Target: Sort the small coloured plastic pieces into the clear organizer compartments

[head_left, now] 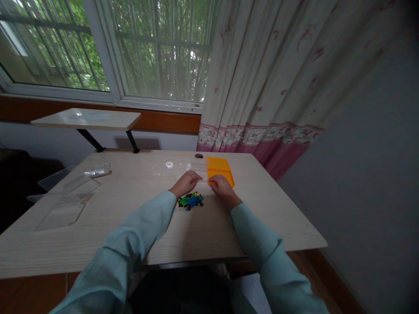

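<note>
An open orange plastic case (220, 164) lies toward the back of the table, right of the middle. My right hand (224, 190) is closed at its near left corner, with the fingertips on the edge. Just left of it, my left hand (186, 184) has its fingers pinched together beside a clear plastic sheet or lid (196, 167). Whatever those fingers hold is too small to make out. Between my wrists and a little nearer to me is a pile of small plastic pieces (191, 200) in blue, green, yellow and dark brown.
Several clear plastic trays or lids (81, 186) lie at the left of the wooden table (131, 237). A small clear box (98, 170) is among them. A raised shelf (88, 117) stands at the back left. Behind are a window and a curtain (262, 87); a wall is at the right.
</note>
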Available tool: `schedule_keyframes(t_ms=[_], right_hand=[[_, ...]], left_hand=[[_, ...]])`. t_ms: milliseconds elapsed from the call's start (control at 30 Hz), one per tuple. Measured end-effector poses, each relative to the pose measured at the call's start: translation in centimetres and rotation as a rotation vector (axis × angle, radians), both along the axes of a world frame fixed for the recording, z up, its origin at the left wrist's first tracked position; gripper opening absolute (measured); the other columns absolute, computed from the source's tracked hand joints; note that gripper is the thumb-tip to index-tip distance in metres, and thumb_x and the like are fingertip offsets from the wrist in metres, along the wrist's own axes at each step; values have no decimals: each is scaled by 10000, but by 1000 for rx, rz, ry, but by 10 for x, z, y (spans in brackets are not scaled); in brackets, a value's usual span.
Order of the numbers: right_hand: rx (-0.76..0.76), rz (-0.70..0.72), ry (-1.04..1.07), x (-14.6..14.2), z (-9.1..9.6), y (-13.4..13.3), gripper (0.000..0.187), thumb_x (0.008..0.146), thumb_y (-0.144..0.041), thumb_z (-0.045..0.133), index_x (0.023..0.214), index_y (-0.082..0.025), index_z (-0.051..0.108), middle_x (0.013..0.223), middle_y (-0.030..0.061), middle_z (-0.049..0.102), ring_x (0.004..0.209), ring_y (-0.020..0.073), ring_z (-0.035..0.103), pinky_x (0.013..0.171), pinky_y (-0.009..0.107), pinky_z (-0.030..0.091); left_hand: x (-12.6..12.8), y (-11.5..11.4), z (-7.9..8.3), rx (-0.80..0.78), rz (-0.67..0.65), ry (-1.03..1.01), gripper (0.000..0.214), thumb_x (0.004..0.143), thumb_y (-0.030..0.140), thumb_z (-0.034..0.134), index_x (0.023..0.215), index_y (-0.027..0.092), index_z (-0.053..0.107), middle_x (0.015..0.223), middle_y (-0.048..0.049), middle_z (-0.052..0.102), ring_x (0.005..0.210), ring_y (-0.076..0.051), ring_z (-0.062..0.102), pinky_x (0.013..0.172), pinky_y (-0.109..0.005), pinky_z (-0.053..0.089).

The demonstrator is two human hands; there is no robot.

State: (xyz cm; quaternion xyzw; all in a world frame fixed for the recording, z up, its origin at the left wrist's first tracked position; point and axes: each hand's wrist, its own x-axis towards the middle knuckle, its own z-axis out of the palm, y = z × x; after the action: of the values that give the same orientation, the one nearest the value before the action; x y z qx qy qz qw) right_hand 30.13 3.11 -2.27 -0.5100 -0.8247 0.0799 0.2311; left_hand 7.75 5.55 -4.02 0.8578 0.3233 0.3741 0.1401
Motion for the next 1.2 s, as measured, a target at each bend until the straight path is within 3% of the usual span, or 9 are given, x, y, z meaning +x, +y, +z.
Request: schedule_keyframes(t_ms=[233,567,700,833,1000,1133,1200], right_hand=[[107,60,147,2,-11,15,83,809,-196,638,850,-154,696,953,100,707,944,236,609,910,355,447],[157,163,191,8,-14,25,83,820,-216,607,864,-180,667,960,89,689,942,226,599,898,364,456],[129,122,128,5,-11,21,174,830,-230,603,991,-174,636,996,95,667,966,237,585,893,366,458],[159,100,13,3,-8,15,356,884,-313,591,1213,-176,582,1146,124,643,1074,267,550,954,402,426],[155,143,-56,7,-11,17,358,936,-388,537,1231,-202,617,1152,120,646,1088,271,542,952,399,417],[157,156,-33,8,-14,20,336,952,-381,508,1202,-200,642,1136,114,650,1072,266,544,947,398,416],[158,154,-20,7,-15,20,334,955,-374,499,1197,-197,645,1127,115,650,1069,267,545,949,400,416]], left_hand=[[-2,-2,1,-11,7,-44,310,834,86,518,1078,152,699,994,-85,693,998,-201,604,985,-389,480],[-1,-3,0,-18,25,-94,304,857,106,510,1106,163,674,1084,-87,679,1066,-203,604,1028,-415,472],[-2,-10,8,-11,28,-169,291,873,148,528,1130,178,664,1181,-106,627,1140,-205,579,1051,-403,462],[-11,-19,23,68,114,-178,277,897,176,521,1137,203,657,1256,-102,586,1217,-219,527,1085,-434,423],[-45,-38,39,164,219,-124,274,924,169,483,1127,224,657,1229,-84,596,1196,-208,521,1055,-413,428],[-95,-60,42,242,349,29,299,913,157,472,1134,241,655,1211,-72,605,1179,-218,513,1041,-421,417],[-126,-74,44,241,497,115,305,901,161,480,1136,241,657,1222,-78,598,1178,-238,504,1046,-437,401]])
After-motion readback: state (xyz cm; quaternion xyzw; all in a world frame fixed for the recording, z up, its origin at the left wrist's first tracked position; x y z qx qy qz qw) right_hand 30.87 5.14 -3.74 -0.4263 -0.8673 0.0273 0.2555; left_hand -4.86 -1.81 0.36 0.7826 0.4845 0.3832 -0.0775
